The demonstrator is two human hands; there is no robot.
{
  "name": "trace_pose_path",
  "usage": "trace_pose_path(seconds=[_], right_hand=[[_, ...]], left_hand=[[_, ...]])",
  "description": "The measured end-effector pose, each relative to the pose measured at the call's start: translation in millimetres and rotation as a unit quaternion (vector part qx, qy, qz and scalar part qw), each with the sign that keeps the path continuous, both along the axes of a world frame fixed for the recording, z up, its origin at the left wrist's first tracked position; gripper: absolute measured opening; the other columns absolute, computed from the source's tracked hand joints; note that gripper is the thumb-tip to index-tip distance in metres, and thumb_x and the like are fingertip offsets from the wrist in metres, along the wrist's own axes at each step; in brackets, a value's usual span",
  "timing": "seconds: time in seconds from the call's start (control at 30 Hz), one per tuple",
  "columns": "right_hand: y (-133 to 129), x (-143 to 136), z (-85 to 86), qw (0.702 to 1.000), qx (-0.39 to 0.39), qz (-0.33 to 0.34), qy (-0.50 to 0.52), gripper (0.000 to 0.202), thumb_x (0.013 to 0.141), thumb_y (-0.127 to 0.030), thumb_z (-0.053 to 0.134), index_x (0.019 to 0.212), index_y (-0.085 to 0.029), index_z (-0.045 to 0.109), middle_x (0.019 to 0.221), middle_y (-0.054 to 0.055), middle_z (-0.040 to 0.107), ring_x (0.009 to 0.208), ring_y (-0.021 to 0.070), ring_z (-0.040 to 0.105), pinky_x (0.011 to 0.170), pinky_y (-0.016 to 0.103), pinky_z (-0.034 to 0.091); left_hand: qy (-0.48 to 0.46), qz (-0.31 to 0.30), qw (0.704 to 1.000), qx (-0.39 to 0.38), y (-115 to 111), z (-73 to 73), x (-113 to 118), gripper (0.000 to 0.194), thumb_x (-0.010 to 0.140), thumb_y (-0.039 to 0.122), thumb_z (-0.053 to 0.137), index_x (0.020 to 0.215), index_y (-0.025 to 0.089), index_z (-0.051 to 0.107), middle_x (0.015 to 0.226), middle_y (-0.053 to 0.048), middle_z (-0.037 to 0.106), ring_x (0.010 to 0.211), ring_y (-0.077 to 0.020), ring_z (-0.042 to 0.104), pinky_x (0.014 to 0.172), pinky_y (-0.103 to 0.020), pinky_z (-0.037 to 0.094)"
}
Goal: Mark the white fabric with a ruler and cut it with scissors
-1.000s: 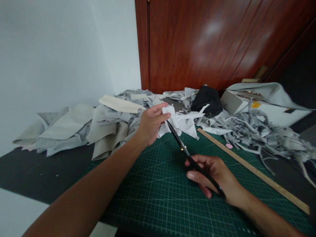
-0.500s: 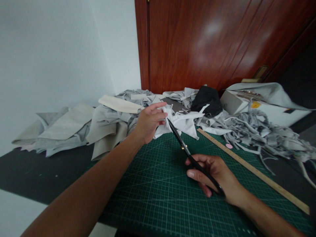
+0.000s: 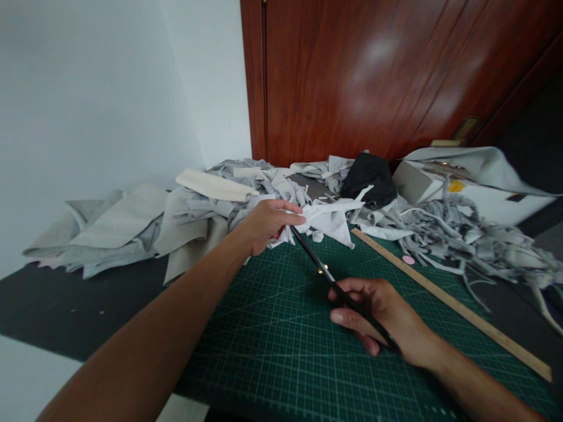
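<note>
My left hand [image 3: 271, 221] is closed at the far side of the green cutting mat, its fingers pinching a piece of white fabric [image 3: 287, 237] that is mostly hidden beneath them. Black-handled scissors [image 3: 326, 273] are gripped in my right hand [image 3: 373, 310], the handles running through the palm. Their narrow blades point away to the upper left, with the tips close under the left fingertips at the fabric. More white fabric scraps [image 3: 332, 221] lie just beyond, and one small crumpled white bit [image 3: 317, 236] rests on the mat.
A wooden ruler [image 3: 448, 300] slants along the right of the cutting mat [image 3: 281, 346], near a pink disc [image 3: 408, 259]. Grey cloth pieces [image 3: 123, 225] pile at left; tangled grey strips [image 3: 475, 234], a black cloth [image 3: 368, 179] and a white box [image 3: 488, 196] stand right.
My left hand has come lower and nearer, its fingers now closer together over the fabric. The scissors tips have shifted down and slightly left; the right hand has barely moved.
</note>
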State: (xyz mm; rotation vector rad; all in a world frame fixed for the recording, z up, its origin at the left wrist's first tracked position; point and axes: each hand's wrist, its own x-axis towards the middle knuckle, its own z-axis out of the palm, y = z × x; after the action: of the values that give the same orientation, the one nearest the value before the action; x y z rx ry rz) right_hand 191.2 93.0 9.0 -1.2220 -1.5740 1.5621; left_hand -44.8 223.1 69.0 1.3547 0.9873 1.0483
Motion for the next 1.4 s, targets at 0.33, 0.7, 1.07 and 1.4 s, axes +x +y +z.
trace_pose_path(seconds=[0.33,0.7,1.07,1.4], right_hand=[[1,0,2.4,1.0,-0.016,-0.003,-0.001,0.043,0.077,-0.042,0.095,0.102,-0.018,0.069,0.055,-0.008,0.061,0.033,0.0039,0.046,0.035,0.014,0.03],[1,-3,7.4,0.999,-0.025,-0.039,0.009,0.05,0.07,-0.045,0.098,0.099,-0.017,0.069,0.052,-0.009,0.06,0.032,0.0038,0.045,0.033,0.013,0.031],[2,-2,3.7,0.998,-0.009,-0.055,0.011,0.052,0.071,-0.046,0.097,0.103,-0.016,0.069,0.053,-0.008,0.061,0.032,0.0045,0.046,0.033,0.014,0.031],[1,-1,7.0,0.998,0.011,-0.038,0.049,0.054,0.071,-0.048,0.097,0.103,-0.015,0.067,0.054,-0.008,0.06,0.032,0.0041,0.047,0.034,0.013,0.031]], left_hand=[[-0.052,0.002,0.998,0.04,-4,4.0,1,0.02,0.074,0.015,0.079,0.093,0.016,0.082,0.068,-0.003,0.065,0.058,-0.0113,0.052,0.057,-0.026,0.038],[-0.095,0.022,0.993,0.067,-5,5.3,3,0.031,0.069,0.003,0.072,0.097,0.013,0.077,0.072,-0.002,0.067,0.065,-0.0124,0.058,0.064,-0.027,0.043],[-0.162,-0.007,0.985,0.062,-8,9.2,6,0.058,0.06,0.001,0.074,0.116,0.009,0.066,0.088,-0.006,0.075,0.078,-0.0171,0.069,0.072,-0.029,0.05],[-0.184,-0.063,0.978,0.079,-11,10.8,4,0.079,0.061,-0.002,0.078,0.136,0.009,0.058,0.104,-0.01,0.077,0.09,-0.019,0.071,0.086,-0.035,0.054]])
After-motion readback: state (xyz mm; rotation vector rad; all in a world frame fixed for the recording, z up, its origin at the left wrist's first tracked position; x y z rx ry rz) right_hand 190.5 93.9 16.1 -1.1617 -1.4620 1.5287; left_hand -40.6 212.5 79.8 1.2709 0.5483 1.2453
